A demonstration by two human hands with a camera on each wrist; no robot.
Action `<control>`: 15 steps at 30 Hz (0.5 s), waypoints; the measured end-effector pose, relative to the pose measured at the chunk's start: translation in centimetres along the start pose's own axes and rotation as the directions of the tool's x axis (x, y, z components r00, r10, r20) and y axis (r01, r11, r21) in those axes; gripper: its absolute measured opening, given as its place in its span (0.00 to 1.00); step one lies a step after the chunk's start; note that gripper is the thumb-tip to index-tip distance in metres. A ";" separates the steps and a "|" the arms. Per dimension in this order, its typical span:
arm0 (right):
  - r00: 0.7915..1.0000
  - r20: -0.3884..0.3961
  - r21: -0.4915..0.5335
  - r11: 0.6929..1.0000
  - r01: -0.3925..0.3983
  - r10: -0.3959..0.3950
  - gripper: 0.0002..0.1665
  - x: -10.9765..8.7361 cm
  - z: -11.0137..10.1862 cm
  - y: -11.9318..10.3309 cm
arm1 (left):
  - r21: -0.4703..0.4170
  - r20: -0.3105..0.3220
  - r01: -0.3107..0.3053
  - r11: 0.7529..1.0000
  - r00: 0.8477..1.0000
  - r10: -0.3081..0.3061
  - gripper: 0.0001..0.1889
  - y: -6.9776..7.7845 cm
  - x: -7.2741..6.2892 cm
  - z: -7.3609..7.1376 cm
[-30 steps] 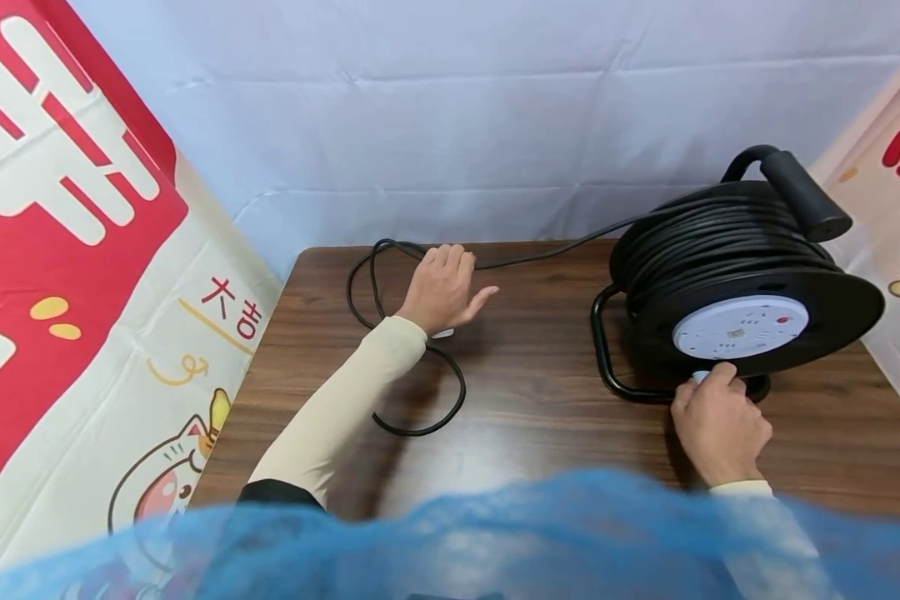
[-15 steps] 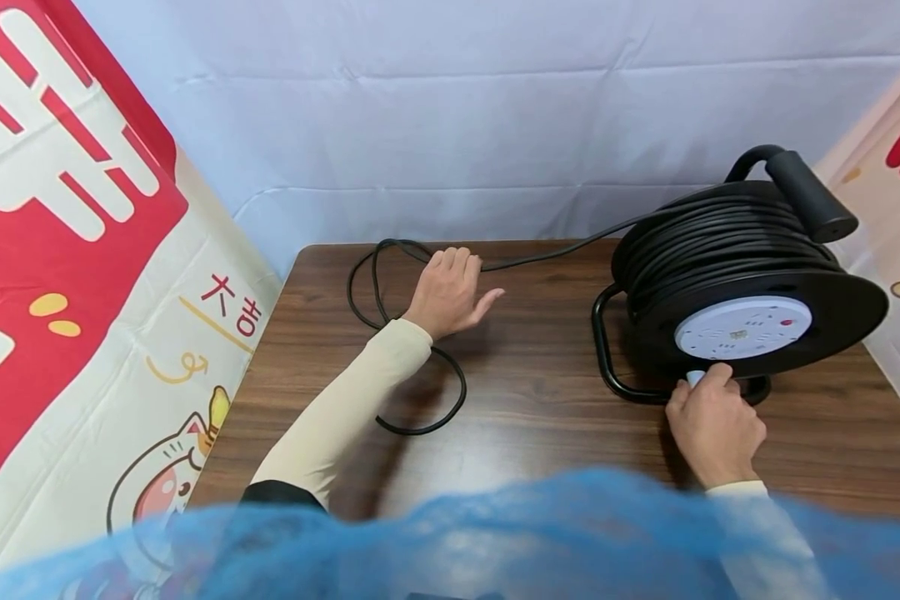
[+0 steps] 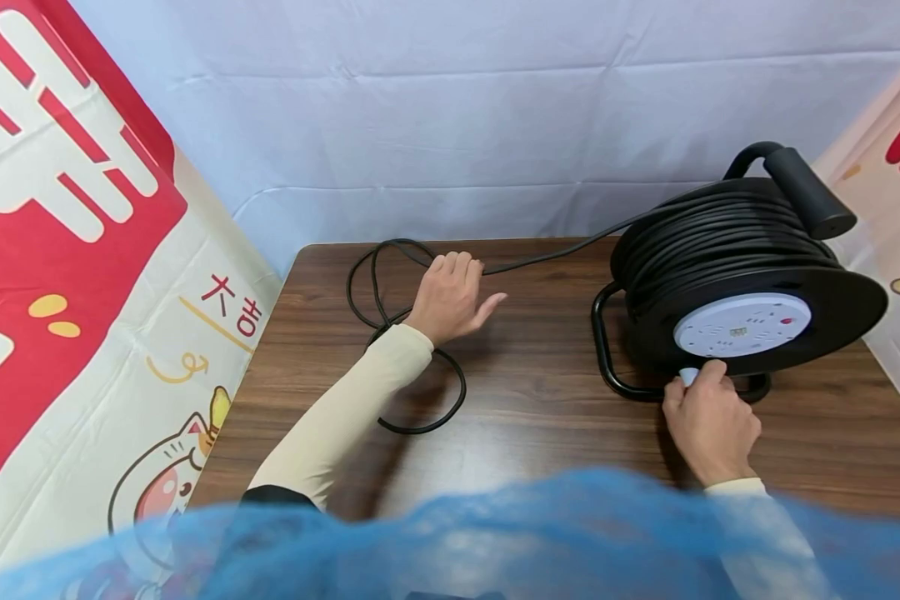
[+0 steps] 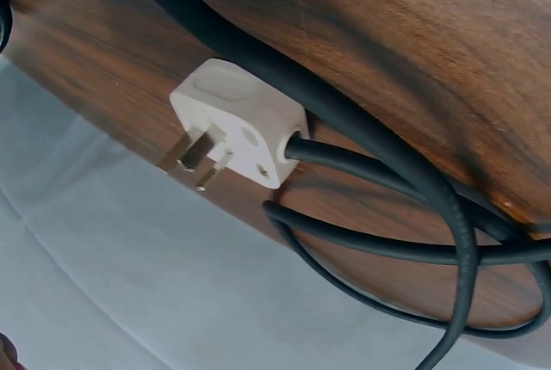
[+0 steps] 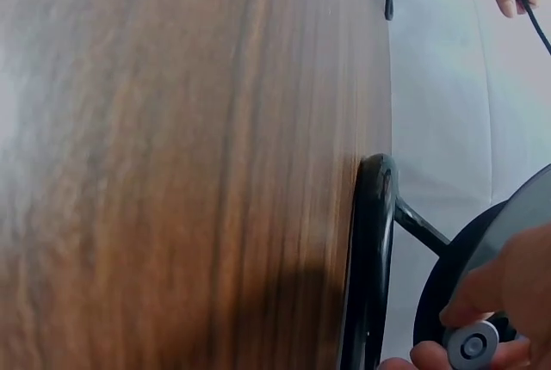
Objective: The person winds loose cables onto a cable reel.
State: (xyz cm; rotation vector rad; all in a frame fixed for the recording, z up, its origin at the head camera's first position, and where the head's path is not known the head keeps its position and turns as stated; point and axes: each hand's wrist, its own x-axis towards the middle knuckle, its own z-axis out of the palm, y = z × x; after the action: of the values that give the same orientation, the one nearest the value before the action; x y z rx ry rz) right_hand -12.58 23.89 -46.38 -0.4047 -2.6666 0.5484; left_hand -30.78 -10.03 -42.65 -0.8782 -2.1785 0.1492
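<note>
cable reel (image 3: 742,271) stood near table's (image 3: 540,375) back right corner; its grey knob (image 3: 688,376) gripped by right hand (image 3: 710,422). hands well apart. black cable (image 3: 525,263) held in left hand's (image 3: 452,293) fingers near back edge; white plug (image 4: 237,120) seen by same edge, loops toward back left corner.

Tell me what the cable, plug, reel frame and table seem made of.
Cable: rubber or soft plastic, satin black; it bends in smooth loops.
Plug: likely hard white plastic, with crisp edges and shiny metal pins.
Reel frame: probably painted metal tube, given its glossy highlights.
Table: wood or laminate, with brown grain and soft sheen.
</note>
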 end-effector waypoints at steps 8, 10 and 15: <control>0.999 -0.027 0.016 0.999 0.031 -0.031 0.18 0.0 0.1 -0.5 | -0.022 0.000 0.004 1.000 1.000 -0.004 0.29 0.2 -0.3 -0.4; 0.999 -0.027 0.022 0.999 0.036 -0.035 0.18 0.0 0.1 -0.6 | -0.029 -0.006 0.000 1.000 1.000 0.000 0.30 0.3 -0.3 -0.6; 0.999 -0.018 0.041 0.998 0.045 -0.044 0.18 0.0 0.1 -0.8 | -0.014 0.005 0.000 1.000 1.000 0.000 0.30 0.4 -0.4 -0.7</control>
State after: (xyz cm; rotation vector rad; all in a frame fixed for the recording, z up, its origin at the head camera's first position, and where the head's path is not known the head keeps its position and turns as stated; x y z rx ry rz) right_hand -12.80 23.18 -46.15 -0.3358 -2.6368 0.5832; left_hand -29.85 -10.13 -42.57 -0.8866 -2.1863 0.1359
